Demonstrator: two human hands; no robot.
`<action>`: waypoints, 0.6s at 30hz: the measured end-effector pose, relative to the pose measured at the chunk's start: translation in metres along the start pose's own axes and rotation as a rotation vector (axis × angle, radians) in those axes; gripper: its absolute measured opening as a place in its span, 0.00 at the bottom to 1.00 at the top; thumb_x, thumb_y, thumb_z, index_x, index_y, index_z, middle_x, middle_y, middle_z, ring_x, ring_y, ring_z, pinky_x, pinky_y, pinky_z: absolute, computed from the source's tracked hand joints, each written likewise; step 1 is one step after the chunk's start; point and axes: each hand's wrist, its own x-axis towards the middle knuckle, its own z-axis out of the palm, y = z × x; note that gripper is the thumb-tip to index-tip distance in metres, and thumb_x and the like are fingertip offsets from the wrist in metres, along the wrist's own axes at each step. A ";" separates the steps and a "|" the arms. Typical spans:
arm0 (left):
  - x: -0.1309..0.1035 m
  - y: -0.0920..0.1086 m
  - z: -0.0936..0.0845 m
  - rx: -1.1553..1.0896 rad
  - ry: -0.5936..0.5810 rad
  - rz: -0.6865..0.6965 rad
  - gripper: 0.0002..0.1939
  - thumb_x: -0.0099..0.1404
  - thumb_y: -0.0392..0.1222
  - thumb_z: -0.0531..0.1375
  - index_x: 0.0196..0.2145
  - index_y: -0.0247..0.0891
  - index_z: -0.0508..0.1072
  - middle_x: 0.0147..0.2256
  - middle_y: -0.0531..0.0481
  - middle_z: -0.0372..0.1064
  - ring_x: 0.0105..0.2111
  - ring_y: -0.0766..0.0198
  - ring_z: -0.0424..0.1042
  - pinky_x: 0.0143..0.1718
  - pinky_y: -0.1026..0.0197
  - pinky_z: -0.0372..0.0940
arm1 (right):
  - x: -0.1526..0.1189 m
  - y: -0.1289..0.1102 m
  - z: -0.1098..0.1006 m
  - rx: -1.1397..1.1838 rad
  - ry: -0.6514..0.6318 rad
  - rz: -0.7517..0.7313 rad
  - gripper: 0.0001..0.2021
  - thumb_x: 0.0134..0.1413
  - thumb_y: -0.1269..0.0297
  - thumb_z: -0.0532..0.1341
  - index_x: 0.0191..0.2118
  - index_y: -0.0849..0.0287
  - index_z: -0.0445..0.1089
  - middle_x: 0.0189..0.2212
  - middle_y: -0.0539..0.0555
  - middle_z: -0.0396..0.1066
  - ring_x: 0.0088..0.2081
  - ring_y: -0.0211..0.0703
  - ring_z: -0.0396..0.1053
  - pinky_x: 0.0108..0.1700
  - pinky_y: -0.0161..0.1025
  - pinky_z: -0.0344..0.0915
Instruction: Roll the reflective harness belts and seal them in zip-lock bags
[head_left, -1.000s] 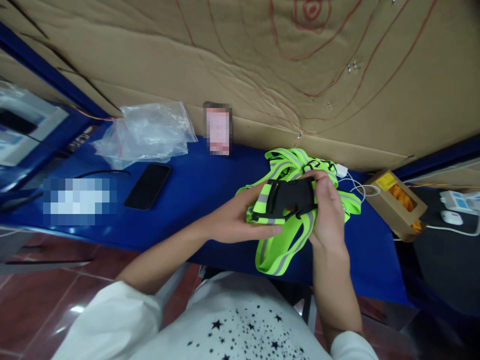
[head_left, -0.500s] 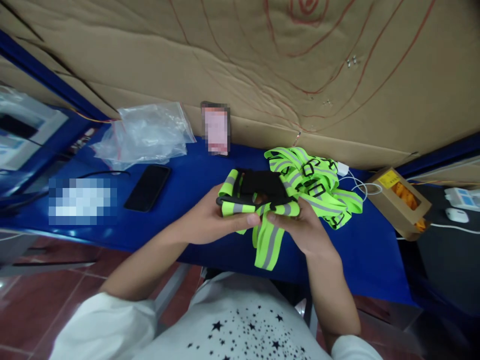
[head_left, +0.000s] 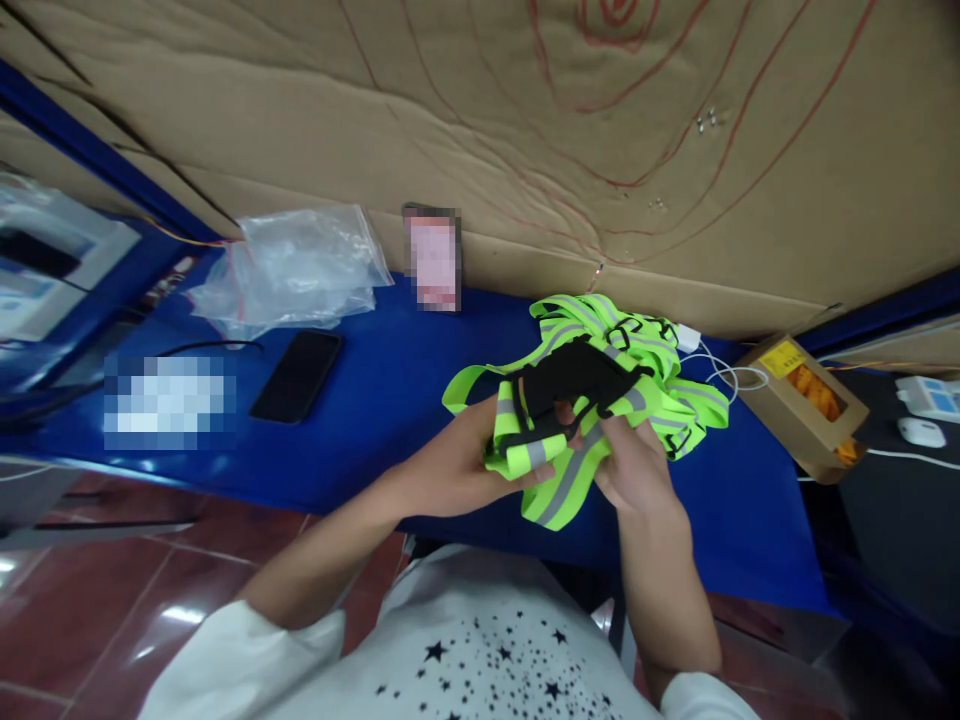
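A neon green reflective strap (head_left: pixel 574 487) with grey stripes and black elastic parts is bunched between my hands above the blue table's front half. My left hand (head_left: pixel 469 462) is wrapped round its left folds, thumb below them. On the other side my right hand (head_left: pixel 637 462) grips the right part, its fingertips partly hidden by the strap. One green loop sticks out to the left and another hangs down in front. Just behind lies a pile of similar green straps (head_left: pixel 694 405) with black buckles, partly covered by the held one.
Clear plastic bags (head_left: pixel 300 265) lie at the back left, near a black phone (head_left: pixel 296 377). A second phone (head_left: pixel 433 258) leans on the cardboard wall. At the right are a cardboard box (head_left: pixel 799 405) with orange items, a white cable and a white case (head_left: pixel 921 432).
The held strap has moved right and turned, its black part now tilted. My left hand has moved right with it. A loop now extends to the left.
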 end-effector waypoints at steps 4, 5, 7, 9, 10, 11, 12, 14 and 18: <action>-0.004 -0.007 0.006 0.010 0.110 -0.052 0.13 0.71 0.43 0.61 0.50 0.41 0.78 0.47 0.44 0.78 0.50 0.55 0.76 0.57 0.51 0.70 | 0.002 0.007 -0.002 -0.324 -0.011 -0.153 0.21 0.69 0.47 0.56 0.30 0.57 0.66 0.23 0.48 0.64 0.26 0.36 0.62 0.30 0.36 0.63; -0.004 -0.008 0.006 -0.003 0.165 -0.063 0.12 0.71 0.43 0.60 0.50 0.42 0.79 0.46 0.45 0.79 0.51 0.54 0.76 0.59 0.50 0.69 | 0.002 0.007 -0.002 -0.394 -0.034 -0.195 0.21 0.71 0.49 0.55 0.29 0.57 0.65 0.23 0.48 0.63 0.26 0.35 0.61 0.30 0.36 0.62; -0.004 -0.010 0.008 -0.038 0.233 -0.084 0.11 0.71 0.43 0.60 0.48 0.42 0.79 0.43 0.46 0.79 0.54 0.53 0.75 0.62 0.50 0.67 | 0.002 0.006 -0.002 -0.508 -0.068 -0.270 0.18 0.72 0.54 0.54 0.31 0.58 0.68 0.25 0.48 0.66 0.27 0.36 0.64 0.32 0.36 0.62; -0.005 -0.012 0.009 -0.063 0.232 -0.096 0.10 0.71 0.43 0.61 0.46 0.41 0.80 0.41 0.46 0.80 0.53 0.53 0.75 0.62 0.49 0.68 | 0.002 0.006 0.000 -0.604 -0.044 -0.339 0.15 0.72 0.57 0.55 0.36 0.58 0.71 0.29 0.50 0.71 0.31 0.39 0.69 0.35 0.37 0.65; -0.005 -0.013 0.010 -0.062 0.223 -0.095 0.10 0.70 0.43 0.61 0.45 0.41 0.80 0.40 0.46 0.80 0.52 0.53 0.76 0.61 0.49 0.69 | 0.001 0.007 0.002 -0.640 -0.022 -0.376 0.13 0.72 0.58 0.55 0.40 0.58 0.73 0.31 0.52 0.73 0.33 0.40 0.71 0.37 0.38 0.67; -0.006 -0.016 0.010 -0.051 0.216 -0.088 0.09 0.69 0.43 0.62 0.44 0.41 0.81 0.39 0.46 0.79 0.50 0.52 0.77 0.60 0.49 0.70 | 0.001 0.008 0.003 -0.665 -0.003 -0.409 0.12 0.71 0.59 0.55 0.44 0.57 0.74 0.34 0.53 0.74 0.35 0.42 0.73 0.39 0.40 0.69; -0.007 -0.019 0.010 -0.036 0.212 -0.077 0.09 0.68 0.44 0.63 0.43 0.41 0.81 0.39 0.46 0.80 0.49 0.52 0.77 0.59 0.49 0.70 | 0.001 0.009 0.005 -0.677 -0.005 -0.432 0.12 0.72 0.59 0.55 0.48 0.57 0.74 0.37 0.54 0.75 0.38 0.43 0.74 0.41 0.41 0.70; -0.011 -0.028 0.009 -0.011 0.209 -0.055 0.10 0.66 0.43 0.66 0.44 0.42 0.81 0.39 0.47 0.80 0.47 0.53 0.78 0.58 0.49 0.71 | 0.001 0.010 0.007 -0.680 -0.067 -0.452 0.14 0.72 0.60 0.53 0.54 0.54 0.73 0.44 0.56 0.76 0.45 0.47 0.75 0.47 0.45 0.72; -0.016 -0.044 0.001 -0.011 0.190 -0.049 0.17 0.63 0.41 0.69 0.50 0.44 0.79 0.43 0.47 0.80 0.52 0.51 0.76 0.60 0.47 0.70 | -0.002 0.007 0.007 -0.762 -0.149 -0.454 0.20 0.72 0.60 0.53 0.66 0.47 0.63 0.63 0.58 0.64 0.66 0.53 0.62 0.64 0.56 0.65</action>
